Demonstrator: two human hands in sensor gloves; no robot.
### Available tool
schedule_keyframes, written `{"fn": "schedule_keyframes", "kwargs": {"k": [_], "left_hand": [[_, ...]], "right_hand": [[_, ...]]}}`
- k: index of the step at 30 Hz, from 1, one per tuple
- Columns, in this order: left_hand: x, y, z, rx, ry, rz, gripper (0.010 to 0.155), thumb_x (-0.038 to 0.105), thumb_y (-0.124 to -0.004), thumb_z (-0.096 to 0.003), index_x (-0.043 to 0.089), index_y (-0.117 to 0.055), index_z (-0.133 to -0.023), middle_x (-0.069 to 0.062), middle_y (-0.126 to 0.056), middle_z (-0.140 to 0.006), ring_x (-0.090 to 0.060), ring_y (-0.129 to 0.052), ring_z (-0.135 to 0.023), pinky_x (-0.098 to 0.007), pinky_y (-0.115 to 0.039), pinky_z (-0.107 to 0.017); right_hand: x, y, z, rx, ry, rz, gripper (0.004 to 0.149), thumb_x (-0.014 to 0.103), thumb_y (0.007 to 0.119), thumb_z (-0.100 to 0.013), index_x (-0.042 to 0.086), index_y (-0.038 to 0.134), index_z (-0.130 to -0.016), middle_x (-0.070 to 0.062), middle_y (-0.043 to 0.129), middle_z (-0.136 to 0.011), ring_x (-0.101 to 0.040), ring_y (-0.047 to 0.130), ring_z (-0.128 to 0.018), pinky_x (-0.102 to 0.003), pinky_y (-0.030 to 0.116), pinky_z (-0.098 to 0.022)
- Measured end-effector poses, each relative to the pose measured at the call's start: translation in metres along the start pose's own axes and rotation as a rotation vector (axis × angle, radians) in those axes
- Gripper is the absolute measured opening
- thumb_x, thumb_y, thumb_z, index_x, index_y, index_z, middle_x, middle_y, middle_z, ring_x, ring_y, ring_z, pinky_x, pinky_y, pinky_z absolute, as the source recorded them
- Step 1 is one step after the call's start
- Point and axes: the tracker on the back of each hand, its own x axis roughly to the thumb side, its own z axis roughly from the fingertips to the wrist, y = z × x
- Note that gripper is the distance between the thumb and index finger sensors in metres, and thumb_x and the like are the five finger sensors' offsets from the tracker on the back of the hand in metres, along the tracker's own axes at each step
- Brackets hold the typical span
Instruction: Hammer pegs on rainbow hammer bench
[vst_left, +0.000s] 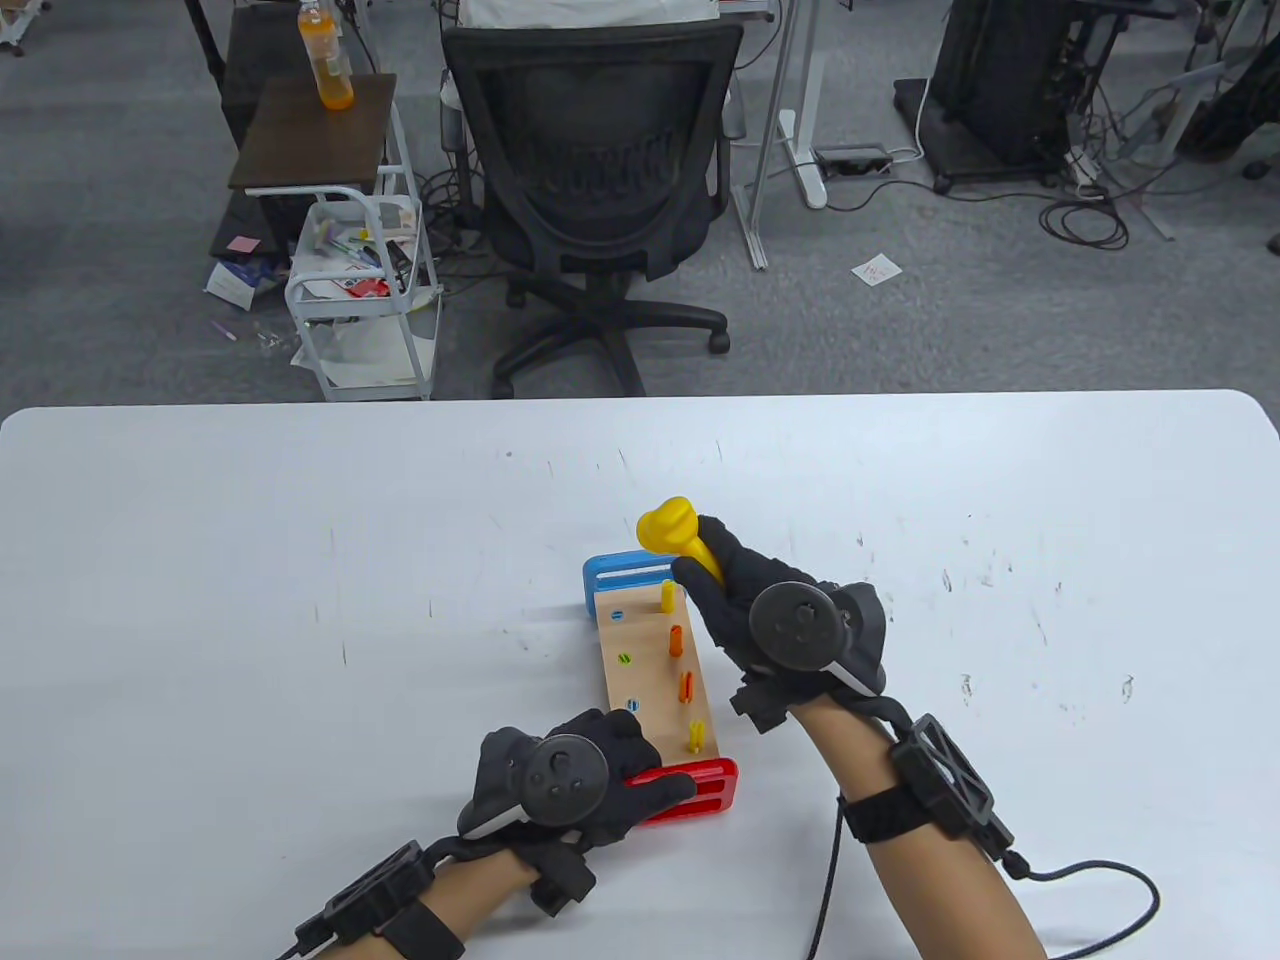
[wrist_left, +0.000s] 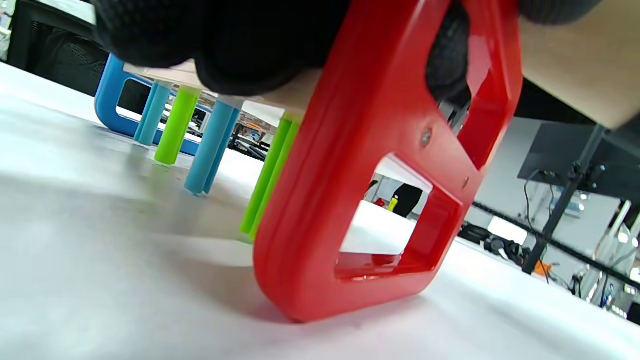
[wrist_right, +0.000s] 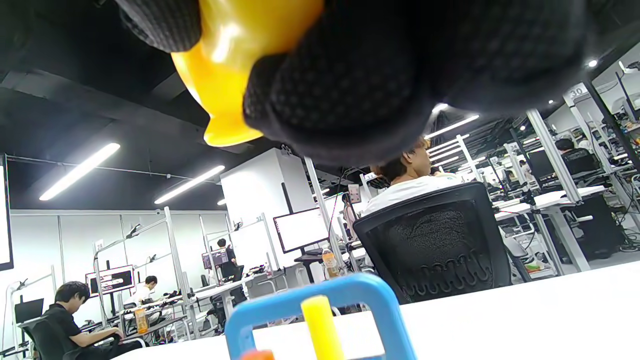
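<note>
The rainbow hammer bench (vst_left: 655, 680) sits on the white table (vst_left: 250, 560) at about six o'clock from the table's centre, its blue end (vst_left: 625, 577) pointing to twelve and its red end (vst_left: 695, 790) to six. The left hand (vst_left: 570, 780) presses down on the red end, fingers draped over the frame, steadying it. The right hand (vst_left: 760, 620) is wrapped tightly round the handle of the yellow hammer (vst_left: 672, 528), whose head hovers raised above the blue end.

Along the bench's three o'clock side four pegs stand proud: a yellow peg (vst_left: 668, 597) at the far end, two orange, another yellow. The nine o'clock row looks already driven flush. I'd judge this mid-swing preparation; next comes a straight downward strike, probably on that far yellow peg, with the left hand holding firm.
</note>
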Motion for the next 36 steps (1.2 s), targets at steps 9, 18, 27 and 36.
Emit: {"fn": "schedule_keyframes", "kwargs": {"k": [9, 18, 27, 36], "left_hand": [[0.000, 0.000, 0.000, 0.006, 0.005, 0.019, 0.062, 0.079, -0.061, -0.0486, 0.030, -0.096, -0.059, 0.003, -0.091, -0.071, -0.019, -0.092, -0.053, -0.039, -0.085, -0.045], [0.000, 0.000, 0.000, 0.010, 0.002, 0.016, 0.062, 0.079, -0.060, -0.0490, 0.030, -0.096, -0.059, 0.002, -0.091, -0.070, -0.019, -0.092, -0.052, -0.039, -0.086, -0.044], [-0.002, -0.001, -0.001, 0.001, 0.013, 0.049, 0.061, 0.079, -0.060, -0.0493, 0.030, -0.096, -0.057, 0.002, -0.090, -0.068, -0.022, -0.094, -0.049, -0.039, -0.087, -0.043], [-0.001, 0.000, -0.001, -0.006, 0.008, 0.041, 0.061, 0.079, -0.060, -0.0493, 0.030, -0.096, -0.057, 0.002, -0.090, -0.068, -0.022, -0.095, -0.049, -0.039, -0.087, -0.043]], "right_hand": [[-0.024, 0.036, 0.001, 0.166, 0.168, -0.011, 0.061, 0.045, 0.064, -0.061, -0.001, 0.076, -0.098, -0.014, 0.103, -0.047, -0.022, 0.101, -0.015, -0.041, 0.090, -0.016], [-0.002, -0.028, -0.017, -0.066, 0.058, -0.134, 0.061, 0.048, 0.061, -0.061, 0.003, 0.072, -0.101, -0.011, 0.101, -0.051, -0.020, 0.102, -0.020, -0.040, 0.091, -0.021], [-0.015, 0.023, 0.002, 0.204, 0.054, 0.070, 0.061, 0.048, 0.061, -0.061, 0.003, 0.072, -0.101, -0.012, 0.102, -0.051, -0.020, 0.101, -0.017, -0.040, 0.090, -0.019], [-0.001, -0.017, -0.017, -0.046, 0.028, -0.076, 0.061, 0.048, 0.060, -0.061, 0.005, 0.070, -0.102, -0.011, 0.101, -0.054, -0.021, 0.101, -0.020, -0.040, 0.090, -0.022]]}}
